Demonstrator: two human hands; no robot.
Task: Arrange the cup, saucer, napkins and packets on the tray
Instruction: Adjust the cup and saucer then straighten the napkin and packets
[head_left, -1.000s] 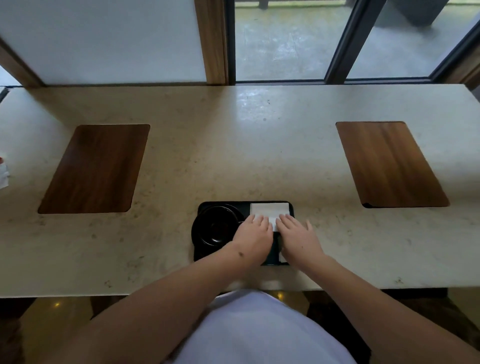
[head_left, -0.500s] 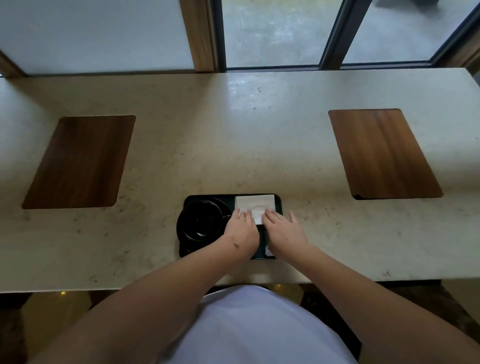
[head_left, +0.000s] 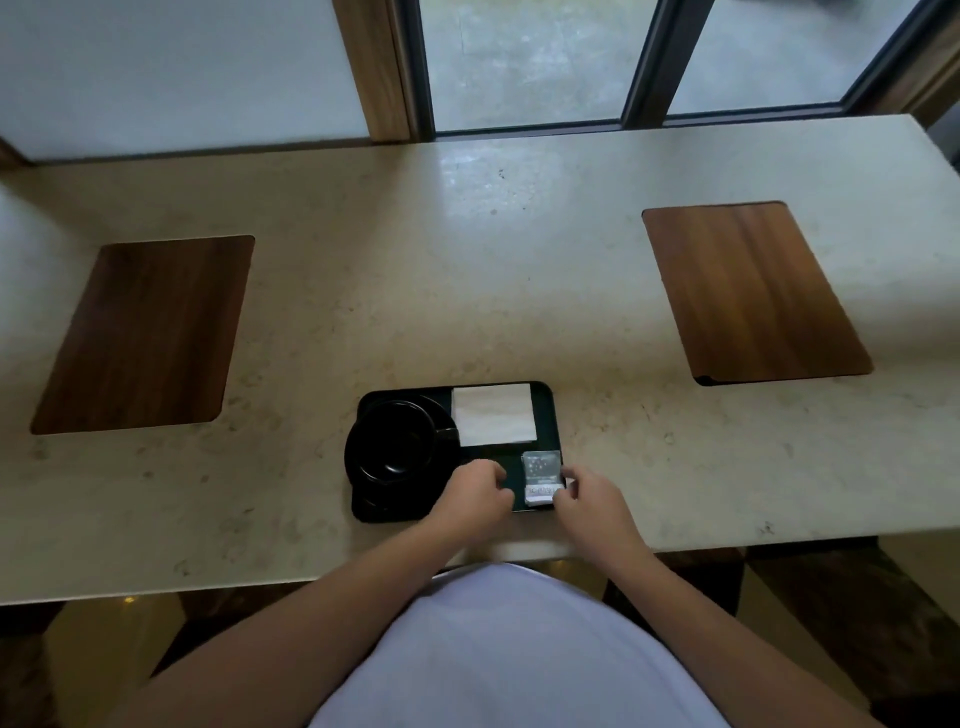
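A black tray (head_left: 548, 415) lies at the near edge of the stone counter. On its left half a black cup (head_left: 397, 441) stands on a black saucer (head_left: 352, 457), handle to the right. White napkins (head_left: 493, 415) lie flat in the far right corner. Small pale packets (head_left: 540, 475) lie in the near right corner. My left hand (head_left: 478, 493) rests curled on the tray just left of the packets, with nothing seen in it. My right hand (head_left: 587, 501) touches the packets' right edge with thumb and fingertips.
Two dark wooden placemats are set into the counter, one at the left (head_left: 145, 332) and one at the right (head_left: 753, 291). A window frame (head_left: 644, 62) and a wooden post (head_left: 374, 67) run behind the counter's far edge.
Both hands have drawn back from the napkins toward me. The napkins and the packets, covered before, now show. The camera has tilted slightly.
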